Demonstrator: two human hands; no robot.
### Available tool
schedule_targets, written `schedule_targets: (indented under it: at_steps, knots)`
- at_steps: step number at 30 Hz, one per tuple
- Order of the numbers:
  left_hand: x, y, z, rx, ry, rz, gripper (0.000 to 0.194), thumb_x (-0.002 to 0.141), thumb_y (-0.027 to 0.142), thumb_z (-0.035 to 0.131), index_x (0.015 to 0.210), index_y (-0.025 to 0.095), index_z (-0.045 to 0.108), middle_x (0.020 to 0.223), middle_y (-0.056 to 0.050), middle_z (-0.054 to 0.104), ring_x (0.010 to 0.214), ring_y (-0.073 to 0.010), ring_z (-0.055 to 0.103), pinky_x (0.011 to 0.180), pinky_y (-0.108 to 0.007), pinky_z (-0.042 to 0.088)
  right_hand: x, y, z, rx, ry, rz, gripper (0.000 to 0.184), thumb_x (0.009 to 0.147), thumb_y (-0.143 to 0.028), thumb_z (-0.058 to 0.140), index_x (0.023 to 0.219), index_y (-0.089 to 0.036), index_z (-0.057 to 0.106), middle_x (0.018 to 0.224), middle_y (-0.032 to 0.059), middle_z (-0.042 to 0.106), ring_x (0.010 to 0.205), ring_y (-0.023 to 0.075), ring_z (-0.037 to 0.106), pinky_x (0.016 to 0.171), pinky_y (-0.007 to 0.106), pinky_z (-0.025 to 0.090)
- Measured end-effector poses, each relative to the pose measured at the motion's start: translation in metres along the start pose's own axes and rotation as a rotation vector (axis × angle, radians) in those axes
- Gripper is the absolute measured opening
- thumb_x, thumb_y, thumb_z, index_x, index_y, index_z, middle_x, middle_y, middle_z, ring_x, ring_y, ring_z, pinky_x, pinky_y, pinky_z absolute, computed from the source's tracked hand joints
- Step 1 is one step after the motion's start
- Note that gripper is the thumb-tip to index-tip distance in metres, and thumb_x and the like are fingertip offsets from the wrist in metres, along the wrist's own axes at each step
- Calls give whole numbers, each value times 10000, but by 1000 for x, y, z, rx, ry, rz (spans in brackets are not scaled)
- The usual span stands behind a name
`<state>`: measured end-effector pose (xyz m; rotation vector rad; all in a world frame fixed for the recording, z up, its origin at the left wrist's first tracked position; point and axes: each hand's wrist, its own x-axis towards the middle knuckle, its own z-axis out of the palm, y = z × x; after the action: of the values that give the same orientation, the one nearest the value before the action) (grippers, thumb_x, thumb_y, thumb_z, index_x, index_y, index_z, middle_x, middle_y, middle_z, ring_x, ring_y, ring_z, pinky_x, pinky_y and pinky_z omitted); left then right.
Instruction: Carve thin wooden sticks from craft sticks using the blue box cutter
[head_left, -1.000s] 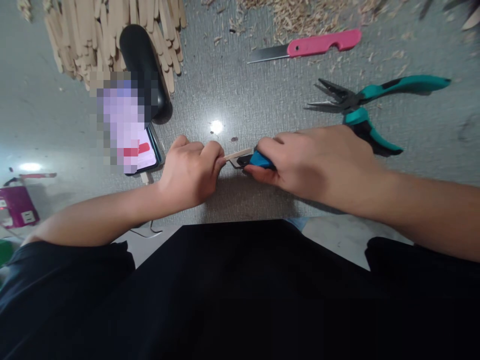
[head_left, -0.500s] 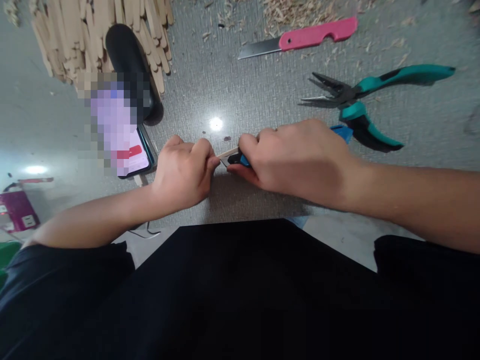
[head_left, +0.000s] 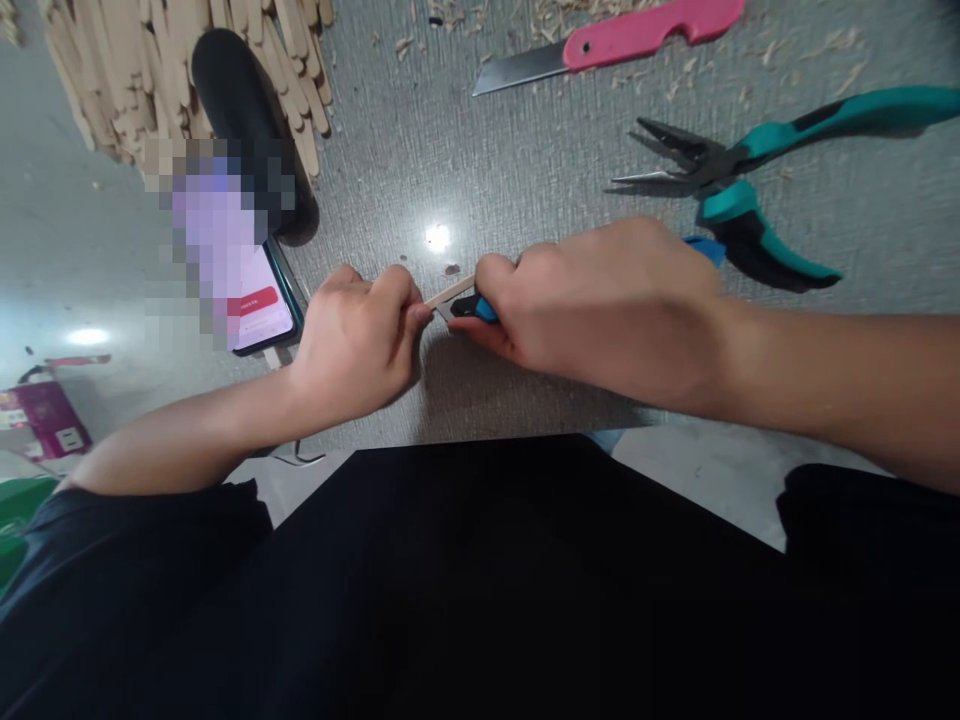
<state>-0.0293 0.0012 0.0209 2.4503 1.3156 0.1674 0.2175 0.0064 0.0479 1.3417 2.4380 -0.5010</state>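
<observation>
My left hand (head_left: 360, 340) is closed in a pinch on one end of a thin wooden stick (head_left: 448, 291), which pokes out to the right just above the grey mat. My right hand (head_left: 600, 300) is wrapped round a blue utility knife (head_left: 474, 307); its dark tip and short blade touch the stick right beside my left thumb. The knife's blue rear end (head_left: 709, 248) shows behind my right hand. Most of the stick and the knife body are hidden by my fingers.
Teal-handled long-nose pliers (head_left: 742, 170) lie open at the right. A pink-handled blade (head_left: 600, 45) lies at the top. A heap of wooden sticks (head_left: 150, 60) and a black cylinder (head_left: 247, 120) sit top left, a phone (head_left: 259, 305) below them. Wood shavings dot the mat.
My right hand has slid left with the knife, closing the gap to my left hand, so less of the stick shows. The view has shifted slightly.
</observation>
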Motion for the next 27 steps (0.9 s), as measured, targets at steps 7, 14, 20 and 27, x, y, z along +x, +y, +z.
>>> schedule_targets:
  at_steps: [7, 14, 20, 27]
  knots:
    - [-1, -3, -4, -42, -9, -16, 223, 1110, 354, 579, 929, 254, 661, 664, -31, 598, 623, -243, 537, 715, -447, 506, 1, 1, 0, -72, 14, -24, 790, 1201, -702, 222, 1306, -156, 782, 891, 196, 790, 800, 373, 752, 637, 396, 284]
    - [5, 3, -16, -73, -87, -88, 220, 1085, 365, 588, 891, 262, 590, 707, -35, 632, 685, -252, 599, 668, -404, 413, 5, -1, -10, -164, -91, -11, 760, 1228, -696, 238, 1238, -163, 780, 794, 164, 751, 837, 377, 807, 601, 389, 331]
    - [8, 9, -23, -86, -164, -165, 199, 1065, 348, 560, 885, 265, 580, 752, -49, 677, 736, -267, 640, 700, -404, 447, 2, 4, -11, -127, -77, -45, 813, 1222, -752, 190, 1226, -182, 771, 812, 132, 767, 806, 381, 815, 588, 369, 338]
    - [7, 7, -22, -77, -162, -150, 183, 1060, 331, 585, 890, 264, 585, 736, -38, 648, 722, -258, 623, 694, -391, 432, 1, 3, -17, -129, -101, -69, 742, 1242, -678, 237, 1247, -151, 759, 834, 164, 772, 837, 393, 817, 575, 375, 309]
